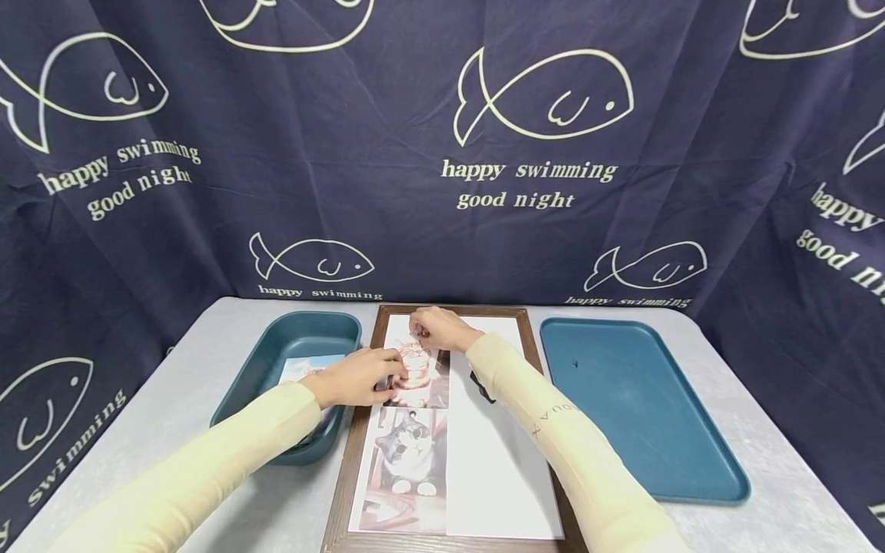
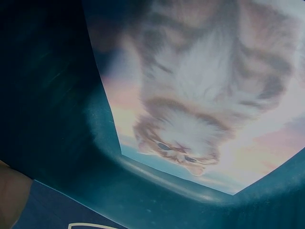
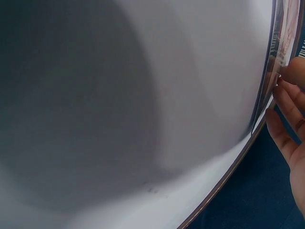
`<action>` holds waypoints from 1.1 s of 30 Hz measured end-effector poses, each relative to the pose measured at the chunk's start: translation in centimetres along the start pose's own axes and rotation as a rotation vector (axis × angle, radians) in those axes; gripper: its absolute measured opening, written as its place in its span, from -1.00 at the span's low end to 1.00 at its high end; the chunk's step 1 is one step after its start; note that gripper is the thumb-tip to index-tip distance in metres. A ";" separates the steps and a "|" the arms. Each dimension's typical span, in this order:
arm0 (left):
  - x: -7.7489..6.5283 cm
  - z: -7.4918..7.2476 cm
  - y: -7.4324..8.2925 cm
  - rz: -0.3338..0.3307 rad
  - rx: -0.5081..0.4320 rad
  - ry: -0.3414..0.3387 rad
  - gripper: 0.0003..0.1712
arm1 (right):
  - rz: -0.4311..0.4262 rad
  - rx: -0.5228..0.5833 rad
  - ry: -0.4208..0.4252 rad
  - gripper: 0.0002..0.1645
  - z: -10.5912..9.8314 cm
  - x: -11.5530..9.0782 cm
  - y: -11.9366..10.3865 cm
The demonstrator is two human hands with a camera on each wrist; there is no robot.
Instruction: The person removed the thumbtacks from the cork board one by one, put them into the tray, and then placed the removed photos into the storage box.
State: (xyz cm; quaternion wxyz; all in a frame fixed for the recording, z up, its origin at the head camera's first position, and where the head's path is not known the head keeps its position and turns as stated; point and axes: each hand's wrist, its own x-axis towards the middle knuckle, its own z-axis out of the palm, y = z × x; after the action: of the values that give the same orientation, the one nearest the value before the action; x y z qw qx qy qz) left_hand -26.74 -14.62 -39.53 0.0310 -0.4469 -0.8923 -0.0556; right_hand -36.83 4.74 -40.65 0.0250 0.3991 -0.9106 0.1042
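On a brown-framed white board (image 1: 505,461), an orange cat photo (image 1: 417,376) lies in the upper left part. My right hand (image 1: 442,329) pinches near this photo's top edge; in the right wrist view the thumb and finger of the right hand (image 3: 291,95) meet at the sheet's edge. My left hand (image 1: 359,376) rests its fingers on the photo's left side, thumb apart lower down. Directly below lies a grey-and-white cat photo (image 1: 408,468), with a small dark spot at its top. The right wrist view shows the board's bare white surface (image 3: 214,71) close up.
Left of the board stands a deep teal bin (image 1: 242,384) holding a kitten photo (image 2: 190,95). A shallow teal tray (image 1: 636,407) lies to the right, a tiny dark thing (image 1: 575,363) in it. A black object (image 1: 482,387) shows beside my right sleeve. Behind hangs a fish-patterned curtain (image 1: 408,153).
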 end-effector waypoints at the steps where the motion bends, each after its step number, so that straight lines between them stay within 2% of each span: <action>1: 0.0 0.0 0.0 0.005 0.001 0.003 -0.74 | -0.004 -0.005 0.006 -0.75 0.0 0.0 0.0; 16: -0.1 0.3 -0.2 0.011 0.003 0.022 -0.73 | -0.027 -0.042 0.010 -0.75 0.0 0.1 -0.4; 24: -0.1 0.4 -0.3 0.048 0.019 0.055 -0.71 | -0.021 -0.042 0.030 -0.77 -0.1 0.1 -0.6; 31: 0.0 0.5 -0.4 0.096 0.023 0.111 -0.73 | -0.001 -0.053 0.024 -0.74 -0.2 0.0 -0.6; 33: 0.0 0.5 -0.3 0.088 0.021 0.103 -0.74 | 0.011 -0.051 0.021 -0.73 -0.2 0.0 -0.6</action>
State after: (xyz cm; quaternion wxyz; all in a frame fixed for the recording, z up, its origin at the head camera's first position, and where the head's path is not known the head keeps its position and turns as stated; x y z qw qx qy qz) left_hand -27.01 -14.75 -40.01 0.0839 -0.4821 -0.8695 -0.0676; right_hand -36.42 4.43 -40.32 0.0443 0.3924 -0.9148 0.0852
